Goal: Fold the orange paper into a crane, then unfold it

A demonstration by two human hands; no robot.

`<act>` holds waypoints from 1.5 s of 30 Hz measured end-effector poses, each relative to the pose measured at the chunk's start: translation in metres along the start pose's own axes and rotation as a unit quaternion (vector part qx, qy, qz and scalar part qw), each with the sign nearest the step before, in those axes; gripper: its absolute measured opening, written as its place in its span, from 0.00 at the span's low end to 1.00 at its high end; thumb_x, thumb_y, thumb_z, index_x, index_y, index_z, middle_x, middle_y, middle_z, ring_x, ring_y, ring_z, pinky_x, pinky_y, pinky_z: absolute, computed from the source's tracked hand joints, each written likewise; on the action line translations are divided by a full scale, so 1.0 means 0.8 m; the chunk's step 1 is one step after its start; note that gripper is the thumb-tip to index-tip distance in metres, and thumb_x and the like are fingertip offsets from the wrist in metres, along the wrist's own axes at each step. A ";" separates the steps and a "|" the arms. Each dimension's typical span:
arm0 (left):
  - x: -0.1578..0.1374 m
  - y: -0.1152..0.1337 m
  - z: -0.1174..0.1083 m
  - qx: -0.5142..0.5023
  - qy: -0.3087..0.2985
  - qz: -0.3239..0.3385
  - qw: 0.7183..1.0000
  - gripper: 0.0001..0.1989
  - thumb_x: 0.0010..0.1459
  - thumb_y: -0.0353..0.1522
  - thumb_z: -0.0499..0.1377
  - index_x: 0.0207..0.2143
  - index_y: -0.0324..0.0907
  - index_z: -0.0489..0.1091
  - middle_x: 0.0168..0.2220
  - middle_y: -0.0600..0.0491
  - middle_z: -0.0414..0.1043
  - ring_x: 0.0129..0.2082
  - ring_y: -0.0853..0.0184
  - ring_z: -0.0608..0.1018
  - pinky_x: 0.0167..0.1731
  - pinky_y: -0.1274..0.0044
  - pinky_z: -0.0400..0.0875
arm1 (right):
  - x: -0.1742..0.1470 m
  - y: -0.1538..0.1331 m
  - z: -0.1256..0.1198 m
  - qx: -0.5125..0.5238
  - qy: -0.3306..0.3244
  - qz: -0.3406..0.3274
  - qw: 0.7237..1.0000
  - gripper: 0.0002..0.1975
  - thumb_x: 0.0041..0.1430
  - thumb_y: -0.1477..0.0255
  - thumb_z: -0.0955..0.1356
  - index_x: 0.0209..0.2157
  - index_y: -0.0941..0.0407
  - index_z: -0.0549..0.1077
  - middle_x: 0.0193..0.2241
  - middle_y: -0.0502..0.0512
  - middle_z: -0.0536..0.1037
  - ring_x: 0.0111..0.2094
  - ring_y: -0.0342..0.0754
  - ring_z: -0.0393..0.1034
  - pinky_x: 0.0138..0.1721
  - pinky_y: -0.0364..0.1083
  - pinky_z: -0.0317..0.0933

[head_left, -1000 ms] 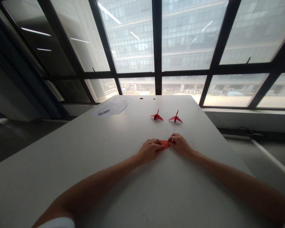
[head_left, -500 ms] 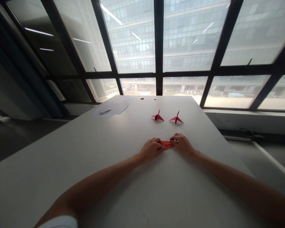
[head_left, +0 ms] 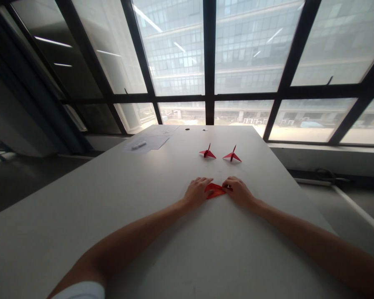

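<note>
Both hands on red paper

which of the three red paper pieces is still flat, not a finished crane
The red folded paper between the left hand and right hand; both red paper cranes stand finished beyond.

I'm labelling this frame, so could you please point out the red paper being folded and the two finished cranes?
red paper (head_left: pixel 215 191), head view, centre.
left crane (head_left: pixel 207 153), head view, body.
right crane (head_left: pixel 232 155), head view, body.

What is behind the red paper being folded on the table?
Behind the folded red paper, farther up the white table, stand two red paper cranes, apart from it. The left hand and right hand cover the paper's ends.
</note>
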State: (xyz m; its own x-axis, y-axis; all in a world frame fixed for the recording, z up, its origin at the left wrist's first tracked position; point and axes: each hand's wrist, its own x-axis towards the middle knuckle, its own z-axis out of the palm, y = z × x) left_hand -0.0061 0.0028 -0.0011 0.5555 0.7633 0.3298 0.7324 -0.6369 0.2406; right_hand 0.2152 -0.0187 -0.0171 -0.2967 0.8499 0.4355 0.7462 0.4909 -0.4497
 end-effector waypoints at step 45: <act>-0.023 0.016 -0.003 0.027 -0.065 0.161 0.984 0.22 0.68 0.28 0.46 0.62 0.46 0.60 0.61 0.50 0.66 0.60 0.66 0.70 0.62 0.71 0.61 | -0.052 0.003 -0.050 -0.110 -0.169 -0.096 0.975 0.25 0.70 0.60 0.56 0.65 0.52 0.59 0.66 0.59 0.59 0.66 0.56 0.50 0.64 0.59 0.46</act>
State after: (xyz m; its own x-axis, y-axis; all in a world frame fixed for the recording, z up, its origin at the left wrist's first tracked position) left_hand -0.0077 -0.0195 -0.0017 0.8057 0.5317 0.2611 0.5277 -0.8445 0.0915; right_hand 0.2528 -0.0606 -0.0052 -0.5954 0.7790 0.1967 0.7560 0.6260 -0.1911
